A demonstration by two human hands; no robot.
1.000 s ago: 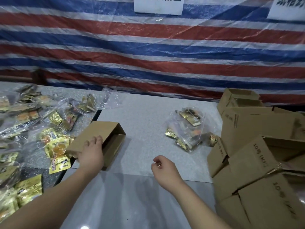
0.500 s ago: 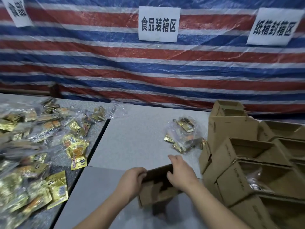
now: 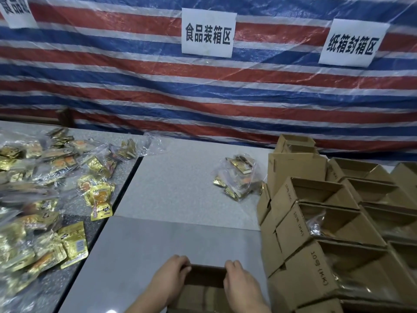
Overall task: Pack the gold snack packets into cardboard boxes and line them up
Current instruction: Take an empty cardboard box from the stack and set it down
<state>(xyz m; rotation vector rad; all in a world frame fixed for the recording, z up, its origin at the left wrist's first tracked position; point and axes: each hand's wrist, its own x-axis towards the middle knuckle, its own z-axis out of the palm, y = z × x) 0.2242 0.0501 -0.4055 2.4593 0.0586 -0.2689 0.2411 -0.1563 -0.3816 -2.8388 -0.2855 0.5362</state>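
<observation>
A small cardboard box stands open-topped at the near edge of the grey table, partly cut off by the frame's bottom. My left hand grips its far-left rim and my right hand grips its far-right rim. Gold snack packets lie heaped on the speckled table at left, some inside clear bags. A clear bag of gold packets rests mid-table, next to the boxes. Rows of open cardboard boxes fill the right side; at least one holds a plastic bag.
A striped red, white and blue tarp hangs behind the tables with white paper signs taped to it. The grey table meets the speckled one at a dark seam on the left.
My left hand drew the box from beside the packet pile to the near table edge. My right hand joined it, and both now hold the rim lower and closer to me.
</observation>
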